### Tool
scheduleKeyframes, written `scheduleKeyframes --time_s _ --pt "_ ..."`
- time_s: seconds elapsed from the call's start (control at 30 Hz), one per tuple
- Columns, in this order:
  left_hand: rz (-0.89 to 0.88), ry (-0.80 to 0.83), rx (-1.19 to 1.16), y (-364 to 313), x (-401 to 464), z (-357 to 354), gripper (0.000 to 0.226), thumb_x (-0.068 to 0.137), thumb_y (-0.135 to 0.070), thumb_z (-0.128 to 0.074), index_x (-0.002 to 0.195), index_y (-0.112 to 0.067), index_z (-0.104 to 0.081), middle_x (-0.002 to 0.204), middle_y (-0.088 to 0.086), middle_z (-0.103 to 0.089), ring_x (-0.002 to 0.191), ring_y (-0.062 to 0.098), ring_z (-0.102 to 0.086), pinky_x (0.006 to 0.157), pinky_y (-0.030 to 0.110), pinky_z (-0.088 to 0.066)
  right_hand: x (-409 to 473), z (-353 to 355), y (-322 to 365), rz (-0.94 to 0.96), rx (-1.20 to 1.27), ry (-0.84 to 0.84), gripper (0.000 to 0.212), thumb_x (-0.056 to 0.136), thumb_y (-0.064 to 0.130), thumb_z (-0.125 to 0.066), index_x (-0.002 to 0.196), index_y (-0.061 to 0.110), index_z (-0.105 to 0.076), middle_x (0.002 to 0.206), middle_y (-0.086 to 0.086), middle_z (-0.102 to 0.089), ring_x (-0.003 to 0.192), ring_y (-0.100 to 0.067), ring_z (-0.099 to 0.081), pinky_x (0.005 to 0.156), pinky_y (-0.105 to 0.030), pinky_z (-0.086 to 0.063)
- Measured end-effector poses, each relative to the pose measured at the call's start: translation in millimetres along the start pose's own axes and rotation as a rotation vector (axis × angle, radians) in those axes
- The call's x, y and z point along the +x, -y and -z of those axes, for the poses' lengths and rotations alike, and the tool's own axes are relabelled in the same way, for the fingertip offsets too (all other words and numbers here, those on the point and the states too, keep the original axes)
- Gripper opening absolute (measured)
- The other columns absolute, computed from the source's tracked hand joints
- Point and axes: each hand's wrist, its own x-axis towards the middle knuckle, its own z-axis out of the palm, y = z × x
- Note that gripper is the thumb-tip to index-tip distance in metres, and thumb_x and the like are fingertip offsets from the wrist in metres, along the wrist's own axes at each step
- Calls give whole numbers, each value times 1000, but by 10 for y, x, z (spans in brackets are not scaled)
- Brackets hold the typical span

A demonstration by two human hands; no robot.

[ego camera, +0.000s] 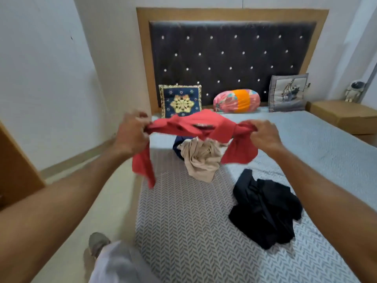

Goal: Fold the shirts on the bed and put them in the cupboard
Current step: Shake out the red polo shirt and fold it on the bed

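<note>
White walls close the room on your left, with pale floor running along the bed [183, 231], whose grey herringbone cover has its left edge just right of your shoe [98, 243]. At nine o'clock a wooden panel [14, 170] juts in, possibly a door or cupboard; you cannot tell which. Your left hand [130, 133] is curled tight on one bunched end of the red shirt [195, 127], held in the air above the bed, soft cloth stretched across with its ends hanging down. Your right hand [263, 135] pinches the other end. Below it at twelve o'clock lies a crumpled beige shirt [202, 158], touching a dark blue garment [177, 146] behind. At four o'clock a black shirt [265, 211] sits in a heap, apart from the beige one, with open cover between. Against the tufted, studded headboard [232, 56] lean a patterned blue cushion [180, 100], a round pink-and-orange bolster [236, 100] and a grey cushion [288, 92]. At two o'clock stands a wooden bedside unit [344, 115].
</note>
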Motion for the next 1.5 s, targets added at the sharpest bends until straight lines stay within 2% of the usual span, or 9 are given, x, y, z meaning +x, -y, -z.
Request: scheduleKeyframes --time_s 0.23,0.53,0.7,0.93,1.1,1.17,1.33,1.43,1.5 --pt "44 658 83 63 -1634 -888 21 75 3 -57 86 -7 -72 85 13 -70 86 33 -65 64 29 -31 -1438 -771 -1049 -32 -206 375 57 78 -2 -60 124 27 -73 124 -4 -73 117 -26 -65 100 -33 -48" --pt "-51 1123 192 64 -3029 -1350 19 83 -4 -56 96 -12 -68 96 12 -70 89 31 -65 69 32 -46 -2845 -1151 -2021 154 -394 620 51 85 0 -61 125 29 -72 110 -5 -68 101 -33 -62 79 -45 -55" --pt "-114 1127 99 -110 -3332 -1480 33 75 -3 -62 101 -22 -71 102 -1 -68 95 21 -61 80 32 -50 -3257 -1183 -2247 387 -414 379 41 58 -7 -84 92 15 -79 93 -5 -67 78 -33 -60 60 -39 -53" --pt "55 1131 -105 -222 -3361 -1468 19 54 -3 -51 68 -16 -49 69 -6 -56 72 20 -57 60 29 -42 -3227 -976 -2306 371 -293 191 26 63 9 -51 75 9 -74 77 -4 -68 75 -35 -60 67 -44 -53" --pt "147 1284 -101 -346 -3504 -1459 22 64 -14 -62 78 -30 -56 81 -13 -62 74 10 -58 62 23 -46 -3388 -946 -2206 38 -652 715 49 71 45 -53 118 34 -62 113 8 -56 123 -21 -48 102 -56 -28" --pt "260 1222 -154 -424 -3527 -1489 33 69 -25 -75 96 -35 -59 92 -12 -67 82 8 -63 68 23 -50 -3444 -979 -2067 2 -669 757 61 72 57 -53 130 35 -51 120 9 -49 128 -17 -40 104 -54 -25" --pt "653 924 -494 -614 -3499 -1704 68 69 -29 -92 122 -25 -51 97 -2 -66 85 11 -64 77 25 -51 -3358 -1215 -1574 -82 -174 661 72 73 55 -68 139 35 -49 125 15 -61 126 -13 -49 99 -41 -29" --pt "787 870 -586 -705 -3476 -1773 46 72 -10 -89 108 -18 -63 82 -2 -64 79 16 -62 71 25 -50 -3245 -1378 -1464 -349 109 745 85 59 49 -83 136 40 -49 117 17 -64 117 -13 -60 108 -47 -41" --pt "741 921 -638 -704 -3473 -1739 28 71 -2 -84 93 -16 -75 79 -3 -70 84 18 -66 79 29 -56 -3203 -1386 -1506 -367 208 766 65 50 44 -80 113 41 -64 99 13 -71 96 -12 -69 96 -48 -54"
